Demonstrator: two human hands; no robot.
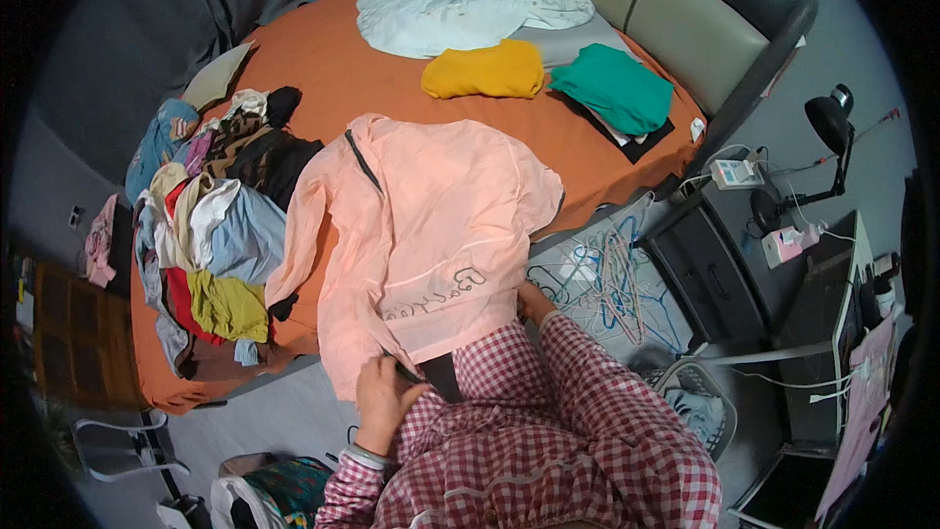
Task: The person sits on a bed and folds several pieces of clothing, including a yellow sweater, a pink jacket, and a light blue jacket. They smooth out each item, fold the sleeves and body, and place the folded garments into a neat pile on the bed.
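Observation:
A light peach zip jacket [448,198] lies spread over the bed's near edge, its lower part hanging over my lap. Dark script lettering runs across the cloth near its hem. One sleeve [297,250] stretches out to the left, and a dark zip shows along the upper left side. My left hand [385,400] grips the jacket's lower left edge by a dark zip strip. At the lower right side, my right hand [534,303] holds the hem, its fingers partly hidden by the fabric.
Heaped clothes [228,220] cover the left of the orange bed sheet [316,51]. Folded yellow [485,70] and green [617,88] garments lie farther back, near a white quilt [463,4]. Several wire hangers [617,286] are piled on the floor at right, behind a laundry basket [723,426].

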